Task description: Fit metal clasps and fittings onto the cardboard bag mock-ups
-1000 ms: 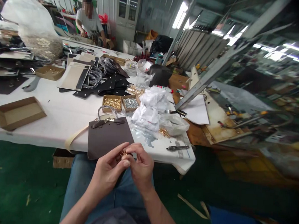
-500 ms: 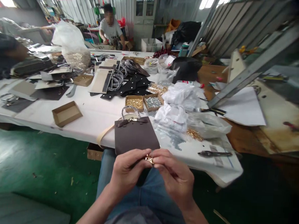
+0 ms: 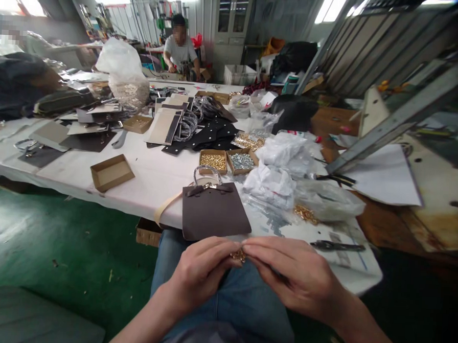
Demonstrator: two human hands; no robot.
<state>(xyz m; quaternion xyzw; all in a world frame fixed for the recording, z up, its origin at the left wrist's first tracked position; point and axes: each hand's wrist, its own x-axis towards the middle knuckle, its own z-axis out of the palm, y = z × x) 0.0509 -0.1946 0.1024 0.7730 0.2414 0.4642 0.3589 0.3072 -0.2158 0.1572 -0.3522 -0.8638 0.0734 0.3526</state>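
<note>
Over my lap, my left hand (image 3: 203,267) is closed with thumb and fingers pinching a small gold-coloured metal fitting (image 3: 238,255). Fingertips of my right hand (image 3: 298,275) meet it from the other side, closed on the same piece. Its exact shape is partly hidden by the fingers. Just beyond both hands, a dark brown bag panel (image 3: 216,214) lies at the table edge. It has a plastic-wrapped handle (image 3: 208,169) and a strap with metal hardware near its top. A pale strip (image 3: 166,207) sticks out at its left side.
Small boxes of gold pieces (image 3: 213,162) and silver pieces (image 3: 242,162) stand behind the panel. A cardboard tray (image 3: 112,172) sits left. White plastic bags (image 3: 270,184) and a dark tool (image 3: 337,246) lie right. A metal post (image 3: 393,116) slants across the right; a co-worker (image 3: 180,48) is behind.
The view has tilted up and shifted left a little. My right hand has turned flatter, with its forearm swung out to the right. Both hands still pinch the gold fitting.
</note>
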